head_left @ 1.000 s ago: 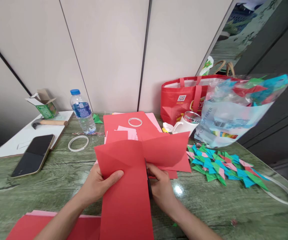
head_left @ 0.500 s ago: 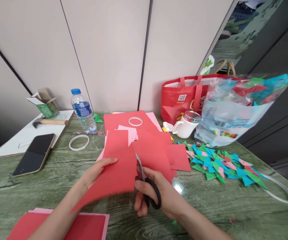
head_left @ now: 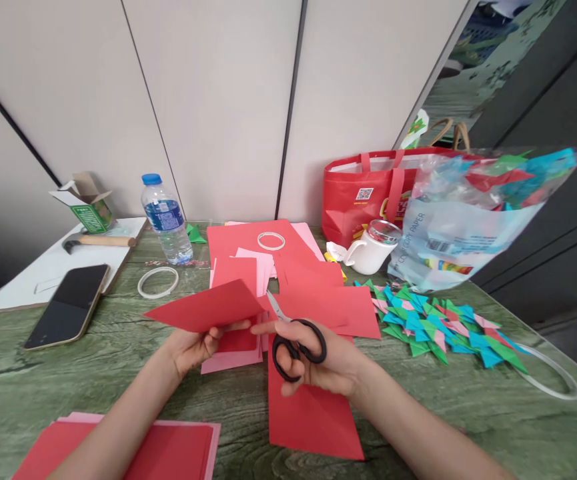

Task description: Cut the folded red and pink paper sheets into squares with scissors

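My left hand (head_left: 195, 348) grips a sheet of red paper (head_left: 208, 307) from below, tilting it above the table. My right hand (head_left: 325, 357) has its fingers in the black handles of a pair of scissors (head_left: 295, 340). The blades point up and left, beside the right end of the held sheet. A loose red paper piece (head_left: 315, 420) lies on the table beneath my right hand. More red paper pieces (head_left: 363, 311) and pink sheets (head_left: 228, 362) lie around and behind both hands.
A red and pink paper stack (head_left: 178, 450) lies front left. Left are a phone (head_left: 68, 307), hammer (head_left: 98, 241), water bottle (head_left: 165, 220) and white ring (head_left: 158, 283). Right are a white mug (head_left: 372, 250), red bag (head_left: 341, 200), plastic bag (head_left: 448, 233) and folded paper pieces (head_left: 443, 327).
The red paper has come apart; one piece now lies on the table under my right hand. My left hand has turned and tilted its piece. The scissors have risen slightly.
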A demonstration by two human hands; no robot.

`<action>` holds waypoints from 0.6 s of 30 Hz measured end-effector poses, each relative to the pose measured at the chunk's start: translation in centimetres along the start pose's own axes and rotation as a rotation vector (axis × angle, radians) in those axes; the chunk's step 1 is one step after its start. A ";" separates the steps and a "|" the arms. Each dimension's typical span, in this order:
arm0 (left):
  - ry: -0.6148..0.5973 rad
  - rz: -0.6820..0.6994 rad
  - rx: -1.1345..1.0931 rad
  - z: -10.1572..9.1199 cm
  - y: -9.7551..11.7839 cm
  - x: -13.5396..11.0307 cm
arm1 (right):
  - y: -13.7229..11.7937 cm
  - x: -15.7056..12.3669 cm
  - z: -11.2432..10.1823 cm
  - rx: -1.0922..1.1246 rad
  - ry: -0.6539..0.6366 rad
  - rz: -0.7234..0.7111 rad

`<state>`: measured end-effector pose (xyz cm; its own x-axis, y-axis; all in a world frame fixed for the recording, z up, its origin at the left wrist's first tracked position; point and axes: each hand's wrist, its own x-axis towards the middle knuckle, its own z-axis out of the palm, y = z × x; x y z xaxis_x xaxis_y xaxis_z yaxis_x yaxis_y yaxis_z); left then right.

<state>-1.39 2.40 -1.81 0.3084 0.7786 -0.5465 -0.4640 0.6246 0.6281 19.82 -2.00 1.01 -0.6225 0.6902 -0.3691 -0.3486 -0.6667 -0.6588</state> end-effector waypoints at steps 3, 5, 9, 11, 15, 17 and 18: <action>-0.001 0.043 0.109 0.0 -0.3 0.4 | 0.7 1.2 -1.7 -0.086 0.092 -0.026; 0.000 0.044 0.144 0.2 -0.3 0.4 | 1.2 1.7 -2.7 -0.126 0.137 -0.034; 0.047 0.096 0.276 0.3 -0.5 0.4 | 2.5 1.9 -3.5 -0.165 0.170 -0.074; 0.060 0.120 0.334 0.3 -0.6 0.5 | 3.4 2.0 -3.2 -0.193 0.138 -0.108; 0.085 0.152 0.426 0.7 -0.8 0.4 | 4.9 2.1 -1.9 -0.234 0.055 -0.182; 0.133 0.152 0.476 1.2 -0.7 0.1 | 5.2 2.2 -1.2 -0.230 0.065 -0.199; 0.148 0.161 0.493 1.4 -0.6 -0.1 | 5.3 2.2 -1.0 -0.223 0.069 -0.219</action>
<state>0.04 2.04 -1.34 0.1291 0.8722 -0.4719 -0.0398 0.4800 0.8763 17.35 -3.75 -3.93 -0.4981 0.8329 -0.2412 -0.3017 -0.4273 -0.8523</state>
